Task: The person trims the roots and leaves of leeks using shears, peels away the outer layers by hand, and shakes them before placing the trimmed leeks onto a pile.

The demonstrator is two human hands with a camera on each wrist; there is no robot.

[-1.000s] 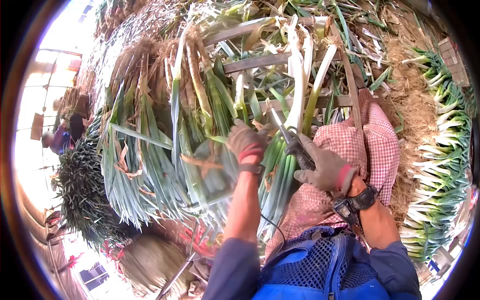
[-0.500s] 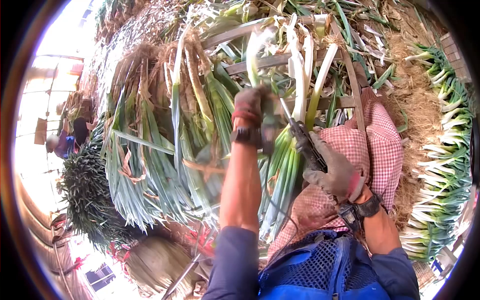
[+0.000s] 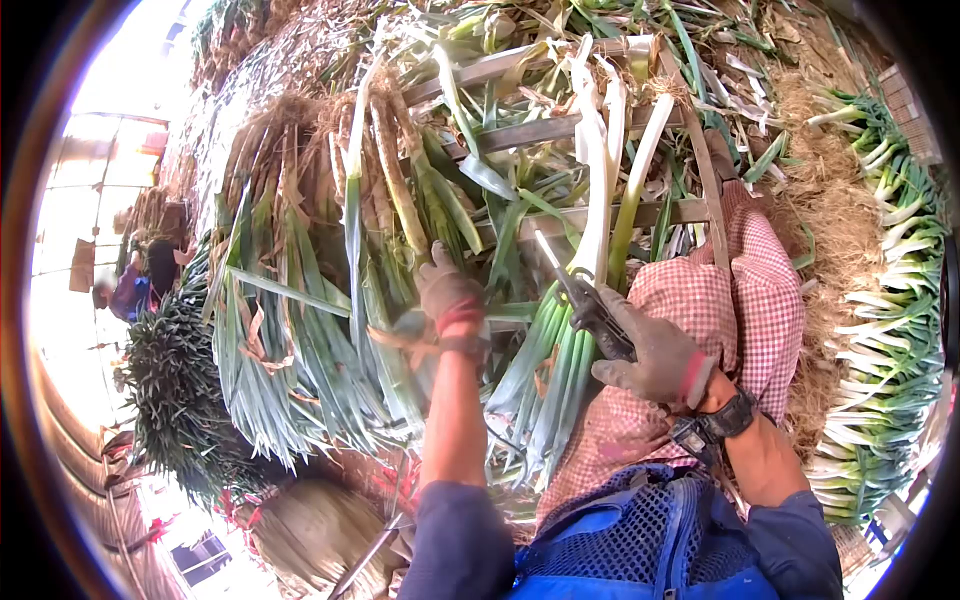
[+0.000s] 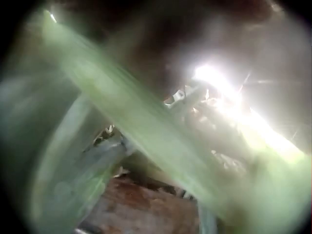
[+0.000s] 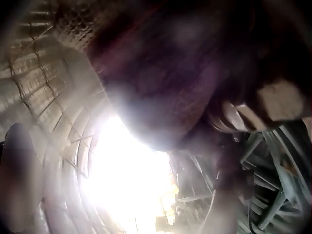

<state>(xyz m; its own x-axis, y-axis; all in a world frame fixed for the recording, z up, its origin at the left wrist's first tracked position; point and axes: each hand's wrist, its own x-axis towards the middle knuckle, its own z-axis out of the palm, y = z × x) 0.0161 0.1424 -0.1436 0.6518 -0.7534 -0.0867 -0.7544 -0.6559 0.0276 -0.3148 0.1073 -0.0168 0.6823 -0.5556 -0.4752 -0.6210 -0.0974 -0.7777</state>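
- Left hand point(image 3: 450, 298), gloved, reaches over the root-on leeks point(image 3: 290, 220) heaped at left, its fingers loosely extended and partly spread; whether they touch a stalk cannot be told, and the left wrist view is a blur of green leaf.
- Right hand point(image 3: 660, 352), also gloved, grips a black hand tool point(image 3: 598, 318), fingers and thumb about its body, the slim pale nozzle angled toward the far left.
- Pale-stemmed leeks point(image 3: 597, 190) lie just beyond the tool, white ends across a slatted wooden rack point(image 3: 520, 128), green leaves fanning down toward the near side, left of the tool.
- Red-and-white checked cloth point(image 3: 685, 300) spreads right of those leaves, before the worker's blue mesh vest point(image 3: 625, 530).
- A long row of white-and-green leeks point(image 3: 885, 320) lines the far right, alongside dry, straw-like fibre point(image 3: 810, 240).
- Loose leaves and peelings point(image 3: 500, 30) litter the far side; another person point(image 3: 132, 290) is at far left.
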